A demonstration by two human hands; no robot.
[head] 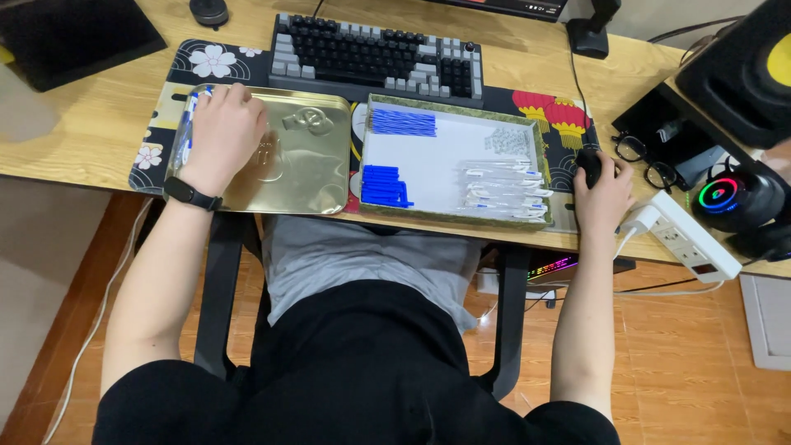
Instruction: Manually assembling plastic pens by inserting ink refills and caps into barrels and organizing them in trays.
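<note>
Seen from the head camera, a person sat at a wooden desk (91, 124) with both forearms stretched forward. Their left hand (221, 132), a dark band on its wrist, lay palm down with fingers loosely curled on the left part of a gold metal tin lid (309, 156), near the desk's front edge; blue-and-white pens (188, 124) lay just under its outer side, though whether the hand gripped them could not be told. Just beside the lid, toward the right, sat a shallow white-lined tray (437, 161) holding blue pen refills (402, 122), blue caps (383, 185) and clear pen barrels (507, 188). Their right hand (601, 194) was closed over a black mouse (587, 163) near the front right edge. Behind the lid and tray stood a grey and black keyboard (375, 53) on a patterned desk mat (210, 59). Black glasses (643, 156) lay near the mouse, with a white power strip (692, 239) at the desk's front right corner.
</note>
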